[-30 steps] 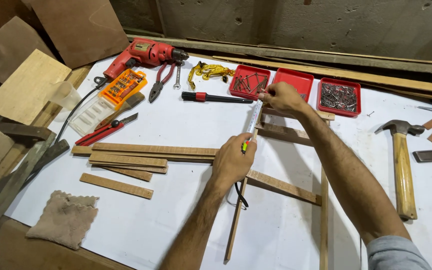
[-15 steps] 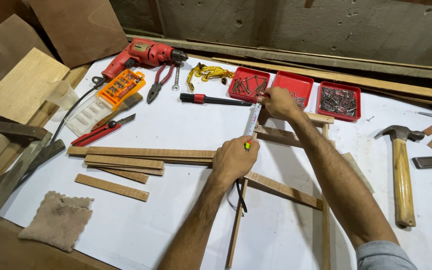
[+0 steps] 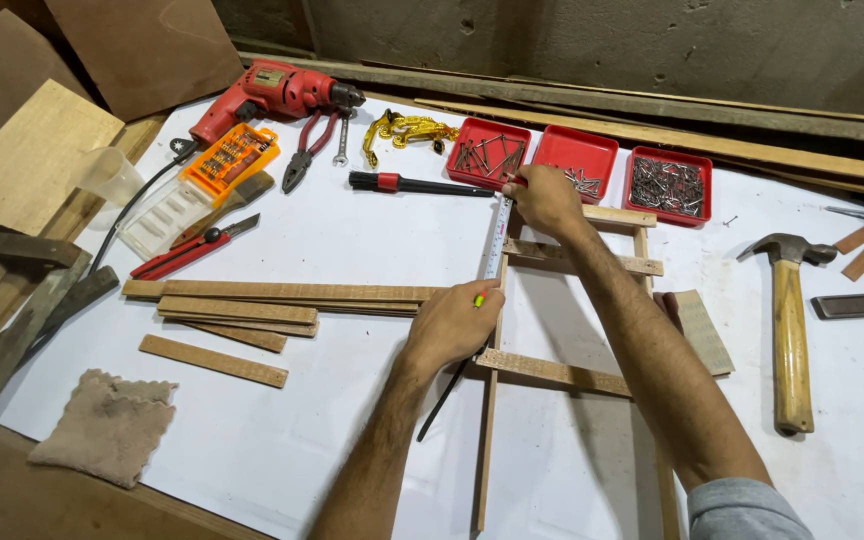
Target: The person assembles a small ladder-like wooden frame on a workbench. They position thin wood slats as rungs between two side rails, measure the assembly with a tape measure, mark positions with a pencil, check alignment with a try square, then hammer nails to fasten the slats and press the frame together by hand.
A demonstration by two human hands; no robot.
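Wooden slats form a ladder-like frame in the lower middle of the head view, lying flat on a white sheet, and a tape measure blade runs along its left rail from the centre up toward the top middle. The left hand, at the centre of the frame, is closed with its fingers curled down over the near end of the blade; a small yellow-green part shows just above the knuckles, and a dark cord trails out below the palm. Whether the fingers wrap the tape's case cannot be told, since the hand hides it. The right hand, just above and to the right, pinches the far end of the blade between thumb and fingertips, pressing it at the top corner of the frame, right beside three red trays of nails and screws. To the left of the left hand lies a stack of loose slats. A hammer lies at the right, a red drill at the upper left.
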